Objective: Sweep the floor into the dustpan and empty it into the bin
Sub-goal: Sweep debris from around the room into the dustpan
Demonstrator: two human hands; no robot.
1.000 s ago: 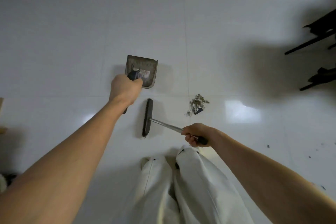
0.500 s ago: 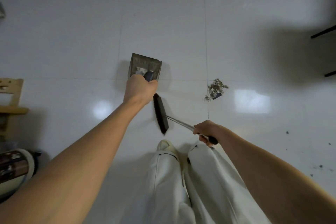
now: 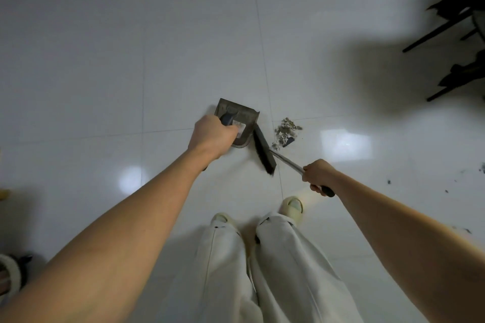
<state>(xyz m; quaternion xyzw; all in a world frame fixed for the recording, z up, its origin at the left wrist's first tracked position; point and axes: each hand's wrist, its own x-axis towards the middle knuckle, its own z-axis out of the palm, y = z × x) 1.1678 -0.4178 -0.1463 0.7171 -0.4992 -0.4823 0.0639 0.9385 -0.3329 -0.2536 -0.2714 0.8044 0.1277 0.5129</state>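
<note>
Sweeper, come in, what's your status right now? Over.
Left hand grips grey dustpan handle. Right hand grips black brush handle. Grey debris pile unswept, right of brush. Nothing between them.

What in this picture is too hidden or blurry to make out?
Head view only:
- Dustpan contents: partly covered by the left hand.
- Debris pile: pieces too small to identify.
- Dark furniture: cut off by the right edge.
- Bin: not recognisable anywhere in view.
</note>
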